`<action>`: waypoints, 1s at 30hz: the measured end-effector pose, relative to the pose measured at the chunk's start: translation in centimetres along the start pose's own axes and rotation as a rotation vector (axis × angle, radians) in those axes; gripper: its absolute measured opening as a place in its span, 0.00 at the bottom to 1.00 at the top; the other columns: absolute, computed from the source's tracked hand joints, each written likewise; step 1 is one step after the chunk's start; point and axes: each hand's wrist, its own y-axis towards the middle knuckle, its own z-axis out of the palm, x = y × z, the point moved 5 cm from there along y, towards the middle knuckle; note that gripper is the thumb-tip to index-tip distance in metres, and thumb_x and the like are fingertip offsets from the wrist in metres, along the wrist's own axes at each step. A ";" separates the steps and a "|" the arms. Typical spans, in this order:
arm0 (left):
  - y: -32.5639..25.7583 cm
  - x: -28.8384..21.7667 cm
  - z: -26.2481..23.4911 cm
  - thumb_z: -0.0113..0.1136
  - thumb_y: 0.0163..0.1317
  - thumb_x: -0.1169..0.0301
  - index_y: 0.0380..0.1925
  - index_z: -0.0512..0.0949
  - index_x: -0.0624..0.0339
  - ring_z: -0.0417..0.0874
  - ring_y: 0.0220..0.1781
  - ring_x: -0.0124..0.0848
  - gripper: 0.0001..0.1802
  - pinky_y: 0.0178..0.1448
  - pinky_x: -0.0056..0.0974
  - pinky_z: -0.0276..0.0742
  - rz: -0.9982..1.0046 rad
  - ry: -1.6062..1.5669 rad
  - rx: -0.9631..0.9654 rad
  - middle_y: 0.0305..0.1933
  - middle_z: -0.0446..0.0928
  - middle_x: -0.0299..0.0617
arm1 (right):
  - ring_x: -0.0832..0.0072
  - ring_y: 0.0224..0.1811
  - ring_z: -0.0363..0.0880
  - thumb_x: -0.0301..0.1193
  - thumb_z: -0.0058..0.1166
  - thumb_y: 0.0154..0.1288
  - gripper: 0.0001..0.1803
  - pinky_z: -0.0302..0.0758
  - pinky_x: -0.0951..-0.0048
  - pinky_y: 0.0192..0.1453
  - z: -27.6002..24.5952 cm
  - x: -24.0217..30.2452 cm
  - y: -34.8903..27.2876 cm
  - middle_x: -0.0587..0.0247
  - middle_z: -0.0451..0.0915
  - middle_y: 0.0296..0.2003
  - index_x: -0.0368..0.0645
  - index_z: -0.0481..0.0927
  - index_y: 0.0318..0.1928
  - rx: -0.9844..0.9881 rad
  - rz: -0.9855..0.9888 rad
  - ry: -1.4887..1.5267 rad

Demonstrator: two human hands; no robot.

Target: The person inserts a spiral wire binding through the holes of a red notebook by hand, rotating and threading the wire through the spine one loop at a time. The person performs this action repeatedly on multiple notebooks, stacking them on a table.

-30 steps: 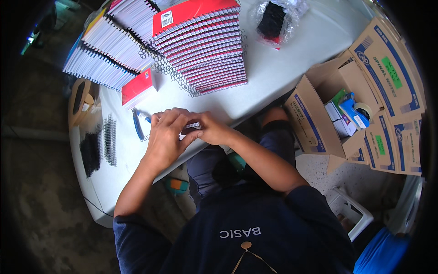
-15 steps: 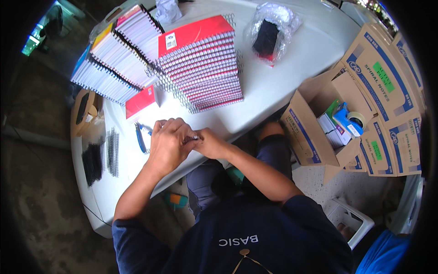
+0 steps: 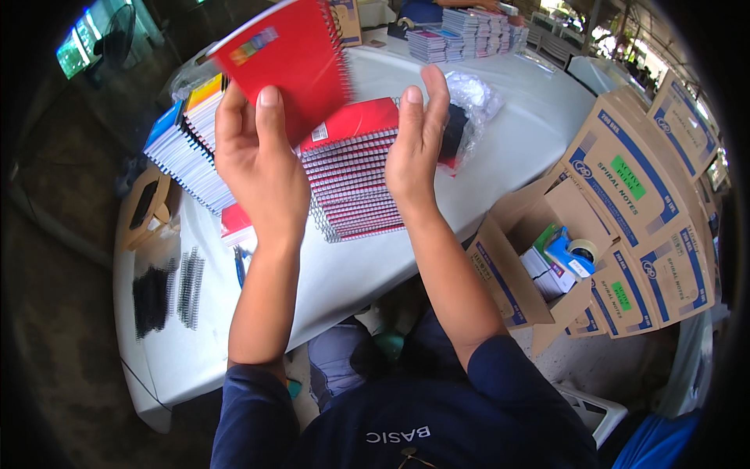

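My left hand (image 3: pixel 262 172) is raised over the table and closed on a red spiral notebook (image 3: pixel 301 59), thumb on its cover. The notebook stands tilted, its coil edge toward the right. My right hand (image 3: pixel 416 156) is up with fingers straight and holds nothing. Below and between my hands rises a tall stack of red spiral notebooks (image 3: pixel 351 184). Left of it stand thick piles of bound pages (image 3: pixel 183 156) with blue and yellow covers, partly hidden by my left hand. A small red-covered item (image 3: pixel 234 220) lies behind my left forearm.
Dark wire coils (image 3: pixel 152 301) and grey coils (image 3: pixel 189 289) lie at the table's left. An open carton (image 3: pixel 500 285) holding a blue tape dispenser (image 3: pixel 569 252) stands at right beside stacked cartons (image 3: pixel 644 187). Clear plastic wrap (image 3: pixel 478 102) lies beyond my right hand. Several notebook piles (image 3: pixel 461 35) stand farther back.
Both hands have risen from the table's near edge and come apart. My left hand now holds up a red notebook; my right hand has opened. The view has tilted up.
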 end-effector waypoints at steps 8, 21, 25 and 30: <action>-2.4 4.2 2.3 0.59 0.58 0.68 0.41 0.78 0.64 0.79 0.47 0.47 0.13 0.53 0.45 0.72 0.412 0.768 0.333 0.43 0.78 0.52 | 0.55 0.61 0.66 0.47 0.33 0.71 0.32 0.62 0.67 0.63 1.8 -6.1 -0.6 0.38 0.69 0.55 0.28 0.63 0.59 0.074 0.271 0.257; -1.2 9.5 -3.9 0.63 0.58 0.60 0.14 0.70 0.63 0.65 0.18 0.23 0.21 0.24 0.31 0.65 -0.102 0.577 -0.208 0.14 0.70 0.36 | 0.71 0.30 0.76 0.31 0.56 0.61 0.10 0.73 0.71 0.38 1.2 -4.8 -1.0 0.58 0.75 0.29 0.35 0.79 0.32 -0.096 0.118 0.107; -1.2 9.8 -4.3 0.60 0.60 0.61 0.16 0.71 0.61 0.65 0.18 0.21 0.20 0.24 0.29 0.65 -0.144 0.544 -0.169 0.14 0.70 0.34 | 0.71 0.31 0.75 0.29 0.57 0.59 0.08 0.72 0.71 0.38 0.9 -4.8 -1.1 0.60 0.75 0.30 0.35 0.77 0.31 -0.093 0.115 0.143; 0.1 10.3 -11.4 0.53 0.64 0.67 0.33 0.76 0.65 0.77 0.29 0.24 0.11 0.34 0.29 0.72 -0.067 0.553 -0.154 0.26 0.77 0.41 | 0.70 0.40 0.72 0.27 0.55 0.61 0.05 0.67 0.70 0.47 -1.4 -5.5 -1.4 0.60 0.76 0.34 0.37 0.76 0.33 -0.171 -0.043 0.146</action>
